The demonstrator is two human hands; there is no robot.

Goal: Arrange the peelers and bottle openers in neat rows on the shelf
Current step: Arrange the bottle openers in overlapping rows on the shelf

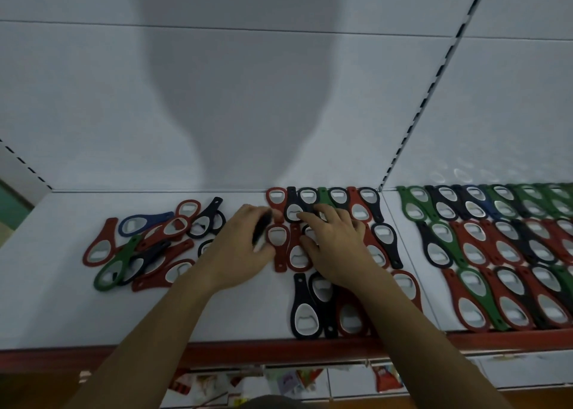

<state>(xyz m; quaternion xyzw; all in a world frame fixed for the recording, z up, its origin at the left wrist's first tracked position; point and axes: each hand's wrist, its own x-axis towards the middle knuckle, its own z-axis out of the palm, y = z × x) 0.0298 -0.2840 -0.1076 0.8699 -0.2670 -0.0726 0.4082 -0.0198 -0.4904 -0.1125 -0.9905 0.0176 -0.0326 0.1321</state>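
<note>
Bottle openers in red, black, green and blue lie on a white shelf [248, 312]. A loose pile of openers [145, 247] is at the left. Neat rows of openers [338, 204] run along the back and middle of the shelf. My left hand [238, 247] grips a black opener [262, 227] beside a red opener [277, 238] at the left end of the middle row. My right hand [335, 244] lies over the middle row with spread fingers pressing on the openers there. A black opener [305, 312] lies in the front row.
The shelf section to the right holds several tidy rows of openers [496, 253]. A red strip [279, 351] runs along the shelf's front edge. The white back wall [279, 98] rises behind. Packaged goods [294, 380] hang below the shelf.
</note>
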